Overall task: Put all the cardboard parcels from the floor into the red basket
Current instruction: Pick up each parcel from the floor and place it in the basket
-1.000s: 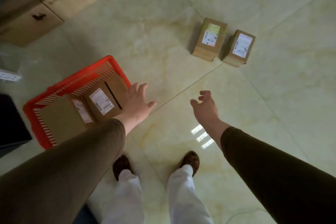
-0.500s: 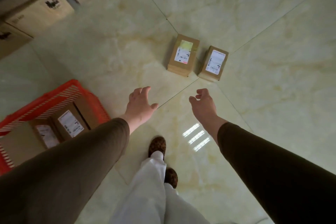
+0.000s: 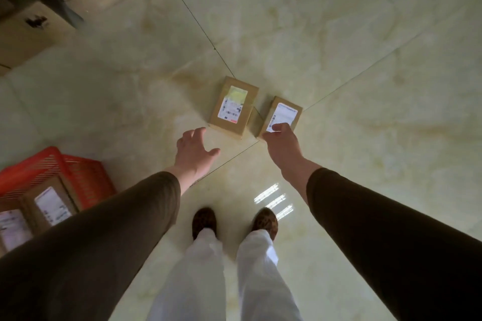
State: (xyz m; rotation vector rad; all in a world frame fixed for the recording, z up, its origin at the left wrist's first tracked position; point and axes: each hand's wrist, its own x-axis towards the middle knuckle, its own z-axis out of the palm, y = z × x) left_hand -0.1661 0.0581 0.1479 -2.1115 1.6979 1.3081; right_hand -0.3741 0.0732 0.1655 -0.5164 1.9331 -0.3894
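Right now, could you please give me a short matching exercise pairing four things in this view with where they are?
Things:
1. red basket
2. yellow-labelled parcel
3. white-labelled parcel
4. left hand

Places:
A. under the right hand's fingertips
B. open, short of the parcels
C. at the left edge, holding parcels
D. on the floor, untouched

Pairs: 1-C, 2-D, 3-A, 4-B
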